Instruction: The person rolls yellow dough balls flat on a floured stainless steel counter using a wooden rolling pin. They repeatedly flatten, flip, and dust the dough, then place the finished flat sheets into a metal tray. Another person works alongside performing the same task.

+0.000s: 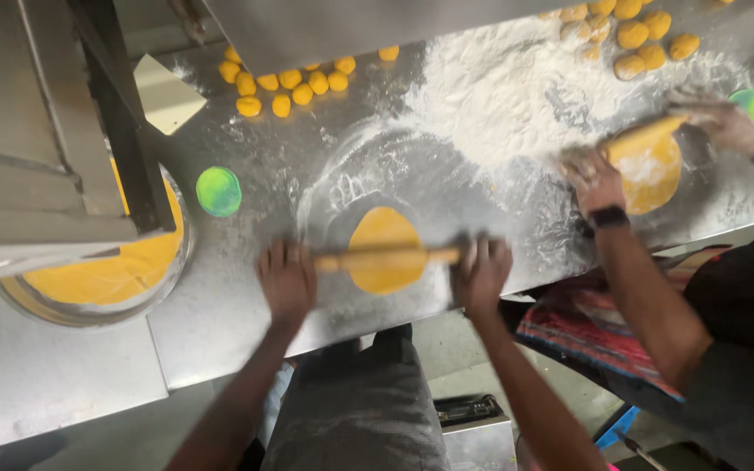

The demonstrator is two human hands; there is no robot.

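Both palms press flat on a thin wooden rolling pin: the left hand on one end, the right hand on the other, fingers stretched out, neither grip clenched. The pin lies across a flat round yellow dough disc on the floured steel tabletop. Beside them another person's hands roll a second yellow disc. Small yellow dough balls sit farther back, near a green round lid.
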